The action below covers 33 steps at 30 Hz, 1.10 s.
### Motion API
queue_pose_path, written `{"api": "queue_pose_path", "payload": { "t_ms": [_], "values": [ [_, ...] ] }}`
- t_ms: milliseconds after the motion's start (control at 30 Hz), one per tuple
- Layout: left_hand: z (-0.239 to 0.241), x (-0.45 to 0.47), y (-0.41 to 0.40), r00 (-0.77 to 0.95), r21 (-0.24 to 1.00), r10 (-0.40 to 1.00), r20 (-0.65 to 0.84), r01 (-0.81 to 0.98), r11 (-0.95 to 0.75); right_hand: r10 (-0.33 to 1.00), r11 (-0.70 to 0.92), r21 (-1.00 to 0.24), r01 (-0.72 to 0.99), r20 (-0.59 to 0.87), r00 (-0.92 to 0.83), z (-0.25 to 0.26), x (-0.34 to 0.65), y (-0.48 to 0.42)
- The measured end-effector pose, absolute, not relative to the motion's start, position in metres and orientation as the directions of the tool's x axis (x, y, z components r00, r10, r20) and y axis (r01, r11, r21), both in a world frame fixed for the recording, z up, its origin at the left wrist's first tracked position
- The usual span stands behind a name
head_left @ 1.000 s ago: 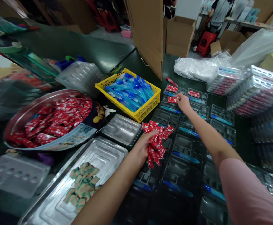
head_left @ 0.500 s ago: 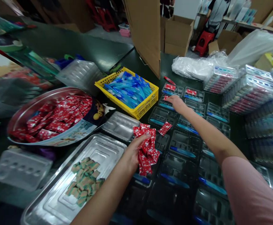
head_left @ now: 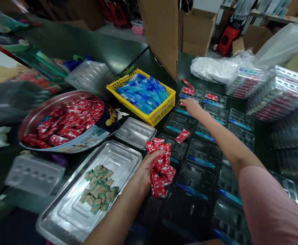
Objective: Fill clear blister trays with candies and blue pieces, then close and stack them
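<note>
My left hand (head_left: 151,165) is closed round a bunch of small red-and-white printed packets (head_left: 162,170), held over the near rows of transparent plastic trays (head_left: 203,154). Stretched forward, my right hand (head_left: 191,107) has its fingertips together on one red packet (head_left: 182,103), at a tray in the second row from the back. Its fingers partly hide that packet. Behind it, two trays each hold a red packet (head_left: 188,91) and a blue pen-like piece. A single red packet (head_left: 182,136) lies loose across the trays between my hands. Many trays hold a blue piece (head_left: 201,161).
On the left stand an oval tin (head_left: 87,139) of red packets and a metal tray (head_left: 62,207) with small tan-and-green blocks. A yellow basket (head_left: 154,119) holds blue pieces. Filled packs (head_left: 279,97) are stacked at right. A cardboard sheet (head_left: 161,37) rises at the back.
The view has shifted slightly, so most things sit a little further right. My right hand stays at the same tray, and my left hand still holds the bunch of packets.
</note>
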<state>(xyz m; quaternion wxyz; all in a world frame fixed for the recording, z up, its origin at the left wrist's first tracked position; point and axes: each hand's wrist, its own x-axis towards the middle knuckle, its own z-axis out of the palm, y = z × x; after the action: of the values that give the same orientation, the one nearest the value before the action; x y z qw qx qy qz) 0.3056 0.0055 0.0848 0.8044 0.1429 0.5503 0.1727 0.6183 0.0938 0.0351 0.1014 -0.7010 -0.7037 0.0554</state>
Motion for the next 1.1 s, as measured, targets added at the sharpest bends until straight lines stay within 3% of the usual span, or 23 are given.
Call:
{"api": "queue_pose_path", "payload": {
  "t_ms": [67,133,267,567,700,833,933,1000,1100],
  "values": [
    [0.088,0.303,0.002,0.344,0.425,0.445,-0.827,-0.137,0.895,0.966,0.243,-0.31,0.919,0.161,-0.202,0.045,0.607,0.065],
    [0.091,0.3,-0.002,0.352,0.43,0.452,-0.819,-0.143,0.891,0.896,0.445,-0.361,0.82,0.162,-0.414,0.05,0.593,0.034],
    [0.096,0.299,-0.011,0.336,0.434,0.453,-0.826,-0.136,0.891,0.811,0.562,-0.329,0.759,0.04,-0.583,0.046,0.571,-0.006],
    [0.1,0.298,-0.016,0.282,0.396,0.411,-0.867,-0.112,0.911,0.836,0.548,-0.162,0.821,0.083,-0.542,0.028,0.559,-0.022],
    [0.098,0.295,-0.015,0.277,0.408,0.423,-0.863,-0.113,0.906,0.906,0.419,-0.242,0.875,0.169,-0.388,0.034,0.565,-0.02],
    [0.097,0.297,-0.014,0.272,0.395,0.409,-0.871,-0.106,0.912,0.961,0.184,-0.436,0.881,0.267,-0.069,0.037,0.578,0.008],
    [0.096,0.299,-0.013,0.288,0.39,0.408,-0.867,-0.12,0.913,0.964,0.094,-0.559,0.824,0.257,0.064,0.033,0.581,0.038],
    [0.094,0.3,-0.013,0.305,0.397,0.418,-0.856,-0.13,0.909,0.972,0.061,-0.548,0.834,0.221,0.074,0.028,0.579,0.054],
    [0.093,0.302,-0.011,0.321,0.407,0.43,-0.844,-0.138,0.903,0.991,0.024,-0.43,0.903,0.128,0.035,0.017,0.573,0.068]
  ]
}}
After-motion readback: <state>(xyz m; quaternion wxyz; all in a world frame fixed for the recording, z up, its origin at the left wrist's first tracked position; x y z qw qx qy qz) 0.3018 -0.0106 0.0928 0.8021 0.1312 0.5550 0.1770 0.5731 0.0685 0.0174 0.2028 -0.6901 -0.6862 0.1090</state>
